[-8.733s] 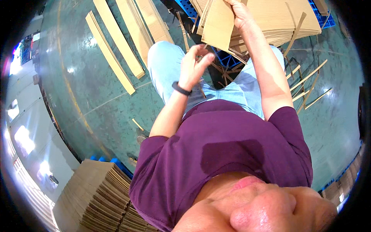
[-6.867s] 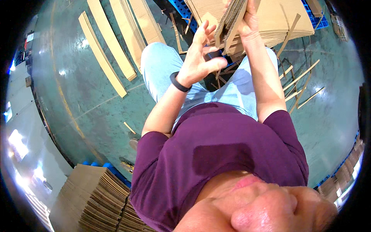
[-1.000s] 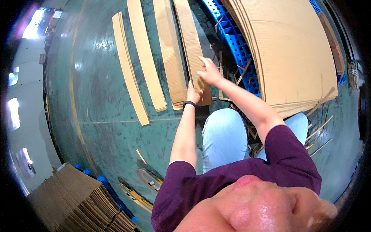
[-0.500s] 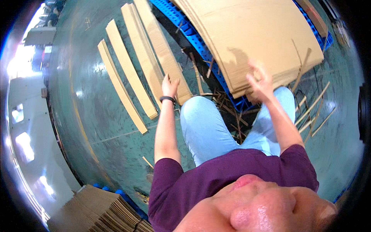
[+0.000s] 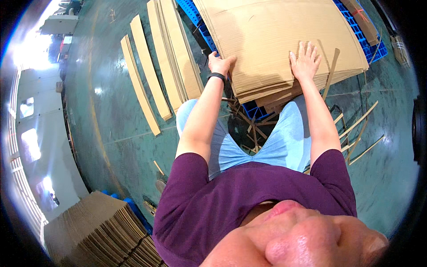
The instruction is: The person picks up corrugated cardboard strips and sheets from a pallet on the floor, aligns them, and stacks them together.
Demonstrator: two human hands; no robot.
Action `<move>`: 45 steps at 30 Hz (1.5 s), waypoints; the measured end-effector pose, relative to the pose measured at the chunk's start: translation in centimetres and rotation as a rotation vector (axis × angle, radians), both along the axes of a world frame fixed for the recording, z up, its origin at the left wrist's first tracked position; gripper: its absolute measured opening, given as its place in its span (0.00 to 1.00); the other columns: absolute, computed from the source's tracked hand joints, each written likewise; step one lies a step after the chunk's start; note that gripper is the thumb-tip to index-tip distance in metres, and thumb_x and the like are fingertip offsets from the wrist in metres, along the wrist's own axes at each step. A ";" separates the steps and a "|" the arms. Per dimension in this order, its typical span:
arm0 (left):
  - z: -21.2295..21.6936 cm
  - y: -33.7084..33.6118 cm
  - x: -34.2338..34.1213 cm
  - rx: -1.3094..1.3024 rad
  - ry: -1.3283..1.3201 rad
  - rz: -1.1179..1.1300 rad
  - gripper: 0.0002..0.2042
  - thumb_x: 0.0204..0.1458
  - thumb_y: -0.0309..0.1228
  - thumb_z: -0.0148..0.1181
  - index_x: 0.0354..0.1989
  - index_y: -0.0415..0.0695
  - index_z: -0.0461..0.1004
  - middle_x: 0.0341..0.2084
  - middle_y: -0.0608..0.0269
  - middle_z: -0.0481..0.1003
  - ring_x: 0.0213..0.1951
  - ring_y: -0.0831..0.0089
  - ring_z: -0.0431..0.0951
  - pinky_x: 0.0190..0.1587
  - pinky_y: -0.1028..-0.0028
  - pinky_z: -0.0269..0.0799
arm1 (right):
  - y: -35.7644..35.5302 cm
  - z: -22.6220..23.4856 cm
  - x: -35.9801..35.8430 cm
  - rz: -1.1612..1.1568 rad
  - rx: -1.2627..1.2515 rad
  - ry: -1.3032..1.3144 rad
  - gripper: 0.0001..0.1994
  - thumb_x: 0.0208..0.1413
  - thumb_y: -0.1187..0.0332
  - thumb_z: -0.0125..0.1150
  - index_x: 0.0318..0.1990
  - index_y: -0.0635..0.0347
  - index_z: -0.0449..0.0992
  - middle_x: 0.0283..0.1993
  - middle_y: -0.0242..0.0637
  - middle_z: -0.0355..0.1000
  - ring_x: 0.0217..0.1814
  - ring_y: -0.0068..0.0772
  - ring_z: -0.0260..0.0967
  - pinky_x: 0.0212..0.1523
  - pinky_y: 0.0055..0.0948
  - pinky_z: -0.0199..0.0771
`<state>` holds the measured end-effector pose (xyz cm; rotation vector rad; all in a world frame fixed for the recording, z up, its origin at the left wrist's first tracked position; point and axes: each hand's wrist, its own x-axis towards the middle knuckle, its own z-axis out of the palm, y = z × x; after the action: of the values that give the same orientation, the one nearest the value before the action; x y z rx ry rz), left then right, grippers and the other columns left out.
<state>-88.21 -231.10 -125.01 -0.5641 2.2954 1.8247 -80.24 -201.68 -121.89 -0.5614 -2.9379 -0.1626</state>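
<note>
A stack of flat brown cardboard sheets (image 5: 271, 31) lies on a blue plastic pallet (image 5: 251, 111) in front of my knees. My right hand (image 5: 305, 64) rests flat on the top sheet near its front edge, fingers spread. My left hand (image 5: 219, 65) is at the stack's left edge, its thumb over the top sheet and its fingers outside the edge, apart from the thumb. A dark band circles the left wrist. Cardboard underneath the top sheets is partly hidden.
Long cardboard strips (image 5: 151, 69) lie on the green floor to the left. Thin cardboard scraps (image 5: 254, 129) litter the floor between my legs, and more offcuts (image 5: 360, 129) lie at right. Another cardboard stack (image 5: 104, 231) stands at the lower left.
My left hand has moved right, from beside the floor strips to the stack's left edge. My right hand has come down from a blurred position near the front corner and now lies flat on top.
</note>
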 end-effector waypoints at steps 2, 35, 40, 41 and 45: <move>1.3 -0.7 0.2 0.414 -0.197 -0.112 0.17 0.40 0.23 0.69 0.39 0.35 0.70 0.25 0.61 0.75 0.21 0.77 0.72 0.24 0.80 0.69 | 0.4 -0.1 0.5 0.007 -0.042 0.007 0.31 0.58 0.45 0.39 0.65 0.49 0.53 0.70 0.45 0.42 0.72 0.51 0.36 0.66 0.56 0.34; 27.0 -12.7 -6.9 0.169 -0.148 -0.476 0.18 0.45 0.30 0.63 0.44 0.34 0.71 0.39 0.53 0.75 0.40 0.66 0.77 0.47 0.68 0.73 | -4.9 1.9 -2.3 0.284 -0.186 -0.072 0.24 0.61 0.52 0.35 0.65 0.38 0.53 0.71 0.30 0.40 0.73 0.38 0.33 0.68 0.54 0.28; 27.0 -15.2 -4.8 0.405 -0.268 -0.446 0.27 0.42 0.30 0.66 0.50 0.31 0.66 0.42 0.51 0.74 0.41 0.64 0.77 0.46 0.66 0.74 | -4.8 1.2 -2.2 0.312 -0.154 -0.036 0.26 0.59 0.47 0.37 0.65 0.36 0.53 0.71 0.30 0.41 0.74 0.36 0.33 0.69 0.53 0.28; 26.0 -16.3 -4.4 0.342 -0.235 -0.458 0.27 0.42 0.30 0.66 0.51 0.32 0.66 0.43 0.52 0.74 0.42 0.65 0.76 0.47 0.66 0.73 | -4.8 1.0 -2.2 0.315 -0.165 -0.040 0.27 0.58 0.46 0.39 0.65 0.37 0.53 0.71 0.31 0.41 0.73 0.37 0.33 0.69 0.53 0.29; 19.3 -20.6 -4.7 0.170 -0.120 -0.455 0.28 0.39 0.28 0.67 0.52 0.35 0.66 0.43 0.57 0.74 0.44 0.66 0.75 0.50 0.66 0.71 | -6.8 4.5 -4.3 0.290 -0.215 -0.215 0.31 0.53 0.42 0.46 0.64 0.39 0.54 0.70 0.37 0.43 0.73 0.41 0.34 0.68 0.53 0.33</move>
<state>-92.88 -251.67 -105.70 -0.1062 1.9605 1.6840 -84.54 -208.44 -117.34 -0.1418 -3.2255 0.1367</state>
